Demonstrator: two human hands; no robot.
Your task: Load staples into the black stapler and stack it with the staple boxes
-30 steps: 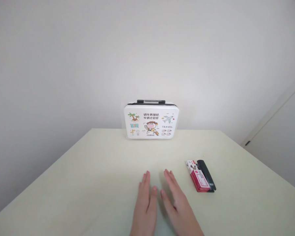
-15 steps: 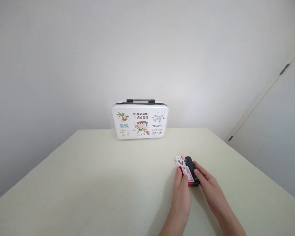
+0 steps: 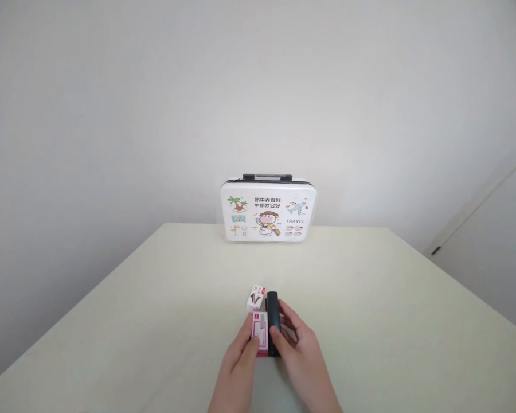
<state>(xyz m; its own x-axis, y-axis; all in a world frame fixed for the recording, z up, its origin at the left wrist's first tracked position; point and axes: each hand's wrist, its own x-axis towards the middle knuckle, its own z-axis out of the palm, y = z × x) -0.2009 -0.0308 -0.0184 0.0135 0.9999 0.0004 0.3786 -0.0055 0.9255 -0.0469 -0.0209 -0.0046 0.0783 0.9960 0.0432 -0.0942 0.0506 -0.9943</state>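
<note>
A small red-and-white box (image 3: pixel 260 331) and a black stapler (image 3: pixel 274 312) lie side by side, touching, on the pale table (image 3: pixel 155 321) just in front of me. My left hand (image 3: pixel 236 364) has its fingers closed on the box's left side. On the stapler's right side, my right hand (image 3: pixel 301 355) curls around the stapler. The near ends of both items are hidden by my fingers.
A white carrying case (image 3: pixel 268 210) with cartoon travel prints and a black handle stands upright at the table's far edge, against the plain wall. A white door with a dark handle (image 3: pixel 434 250) is at the right. The table's side edges slope away left and right.
A second ago both hands lay flat, holding nothing, at the table's middle. They reached right to the box and stapler, and now hold both in front of me at the centre.
</note>
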